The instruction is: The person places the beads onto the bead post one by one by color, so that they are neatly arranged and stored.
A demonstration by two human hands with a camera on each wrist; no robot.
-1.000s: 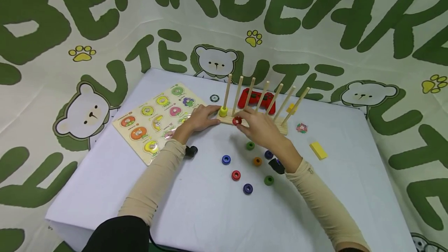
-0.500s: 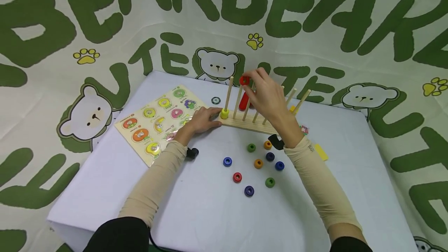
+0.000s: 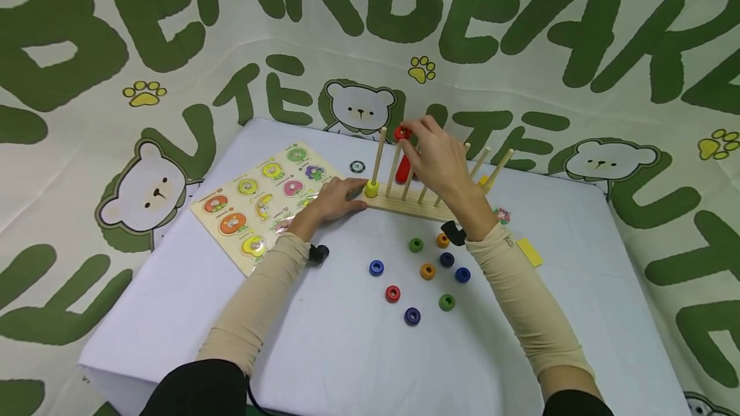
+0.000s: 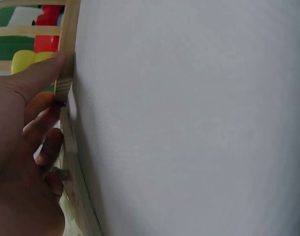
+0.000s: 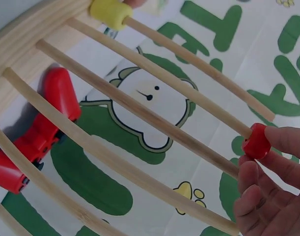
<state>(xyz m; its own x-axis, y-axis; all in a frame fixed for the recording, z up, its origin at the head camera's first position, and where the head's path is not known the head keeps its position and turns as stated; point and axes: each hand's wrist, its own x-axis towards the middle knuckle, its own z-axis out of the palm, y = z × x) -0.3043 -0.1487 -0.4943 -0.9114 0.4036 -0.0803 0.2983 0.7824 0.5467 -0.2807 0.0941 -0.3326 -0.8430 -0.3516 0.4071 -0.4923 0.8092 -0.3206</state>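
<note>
My right hand [image 3: 440, 154] pinches a red ring bead [image 5: 257, 141] between thumb and fingers. The bead sits at the tip of the second peg [image 5: 189, 93] from the left of a wooden peg stand [image 3: 413, 206]. Yellow beads [image 3: 372, 189] are at the foot of the leftmost peg [image 3: 379, 156]. At the stand's left end, my left hand [image 3: 332, 201] grips the base, its thumb against the wood in the left wrist view. Several loose ring beads lie in front of the stand, among them a red one [image 3: 392, 294] and a blue one [image 3: 376, 268].
A fruit puzzle board [image 3: 263, 201] lies left, beneath my left hand's side. Behind the pegs is a red game controller [image 5: 56, 108]. A yellow block [image 3: 528, 252] and a small floral piece [image 3: 503, 216] lie right; a round dark disc [image 3: 357, 167] lies behind the left hand.
My right hand has lifted the red bead from low by the stand's base up to the second peg's top, and slightly down onto its tip. The left hand stays at the stand's end.
</note>
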